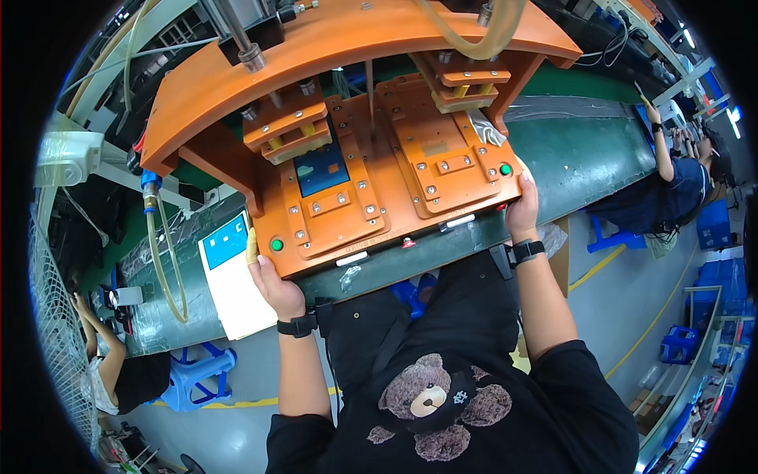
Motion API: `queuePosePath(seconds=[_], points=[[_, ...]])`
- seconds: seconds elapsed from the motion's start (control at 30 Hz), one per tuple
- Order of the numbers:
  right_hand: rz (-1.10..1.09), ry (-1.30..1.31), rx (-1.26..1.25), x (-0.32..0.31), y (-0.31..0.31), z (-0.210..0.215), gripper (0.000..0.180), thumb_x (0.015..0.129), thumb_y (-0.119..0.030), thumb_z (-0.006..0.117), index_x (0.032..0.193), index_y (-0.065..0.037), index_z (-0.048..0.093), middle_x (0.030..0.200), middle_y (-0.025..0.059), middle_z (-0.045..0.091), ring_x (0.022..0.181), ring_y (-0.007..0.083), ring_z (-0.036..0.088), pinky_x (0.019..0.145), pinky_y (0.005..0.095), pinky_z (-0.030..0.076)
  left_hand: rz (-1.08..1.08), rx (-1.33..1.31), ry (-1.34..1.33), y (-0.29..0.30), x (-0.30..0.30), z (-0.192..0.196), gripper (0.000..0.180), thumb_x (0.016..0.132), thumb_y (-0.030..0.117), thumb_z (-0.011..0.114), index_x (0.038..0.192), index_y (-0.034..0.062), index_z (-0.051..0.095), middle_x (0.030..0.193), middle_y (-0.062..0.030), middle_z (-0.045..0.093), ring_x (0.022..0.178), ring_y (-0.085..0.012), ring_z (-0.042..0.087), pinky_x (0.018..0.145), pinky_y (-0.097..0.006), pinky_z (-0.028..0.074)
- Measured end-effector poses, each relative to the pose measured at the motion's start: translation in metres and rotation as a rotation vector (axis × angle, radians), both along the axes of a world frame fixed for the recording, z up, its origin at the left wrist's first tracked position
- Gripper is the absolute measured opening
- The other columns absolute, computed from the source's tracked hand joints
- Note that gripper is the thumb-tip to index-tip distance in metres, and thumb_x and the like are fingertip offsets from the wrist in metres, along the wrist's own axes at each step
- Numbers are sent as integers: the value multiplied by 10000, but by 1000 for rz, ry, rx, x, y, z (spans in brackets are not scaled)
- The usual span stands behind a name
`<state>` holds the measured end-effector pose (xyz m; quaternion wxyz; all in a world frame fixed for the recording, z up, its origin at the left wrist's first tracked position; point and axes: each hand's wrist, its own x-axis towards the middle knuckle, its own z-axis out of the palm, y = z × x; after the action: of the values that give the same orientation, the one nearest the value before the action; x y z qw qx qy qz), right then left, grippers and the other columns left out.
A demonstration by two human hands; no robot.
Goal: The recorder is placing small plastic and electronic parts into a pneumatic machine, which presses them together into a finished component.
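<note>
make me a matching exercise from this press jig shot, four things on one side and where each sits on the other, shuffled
Things:
1. left hand
2. right hand
3. blue panel
4. white tray

Places:
A. lying in the left nest of the orange jig
B. on the green bench, just left of the jig
C. at the jig's front right corner, thumb by a green button
D. at the jig's front left corner, finger beside a green button

Pairs: 1-D, 2-C, 3-A, 4-B
</note>
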<state>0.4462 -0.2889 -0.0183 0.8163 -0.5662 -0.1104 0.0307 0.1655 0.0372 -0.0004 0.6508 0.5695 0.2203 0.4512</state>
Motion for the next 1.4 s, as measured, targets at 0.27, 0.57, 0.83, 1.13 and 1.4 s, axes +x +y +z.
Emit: queuePosePath(seconds=[0.27, 0.57, 0.83, 1.13, 1.4], points=[[28, -9, 36, -9, -1, 23, 458, 999, -252, 411, 1299, 83, 497, 1269, 149, 582, 1177, 207, 546, 1043, 325, 382, 13, -2, 7, 6, 3, -17, 442, 1054, 256, 319, 1341, -58, 441, 1304, -167, 536, 1165, -232, 546, 1013, -352, 430], [34, -70, 8, -16, 4, 26, 443, 974, -207, 419, 1314, 69, 489, 1262, 138, 589, 1174, 191, 548, 1028, 300, 390, 27, -11, -35, -5, 1, -2, 489, 1059, 299, 279, 1383, -47, 398, 1336, -162, 514, 1212, -253, 526, 1047, -375, 413], [56, -76, 59, -11, 1, 26, 441, 974, -202, 411, 1317, 68, 477, 1264, 139, 588, 1172, 188, 552, 1028, 302, 393, 16, -24, -56, -8, 10, 3, 497, 1060, 310, 275, 1385, -43, 405, 1336, -158, 512, 1215, -242, 522, 1045, -363, 410], [51, -120, 52, -12, 6, 22, 444, 978, -197, 411, 1337, 60, 465, 1267, 124, 577, 1180, 178, 533, 1036, 298, 383, 72, -32, -3, -7, 6, 4, 509, 1060, 313, 271, 1390, -51, 407, 1339, -167, 512, 1204, -255, 530, 1035, -363, 421], [28, -134, -3, -9, 3, 14, 455, 978, -210, 379, 1337, 56, 460, 1275, 144, 581, 1177, 193, 550, 1031, 306, 397, 101, -32, 48, -8, 6, 3, 513, 1058, 339, 295, 1374, -44, 424, 1290, -167, 537, 1165, -238, 555, 1001, -335, 452]])
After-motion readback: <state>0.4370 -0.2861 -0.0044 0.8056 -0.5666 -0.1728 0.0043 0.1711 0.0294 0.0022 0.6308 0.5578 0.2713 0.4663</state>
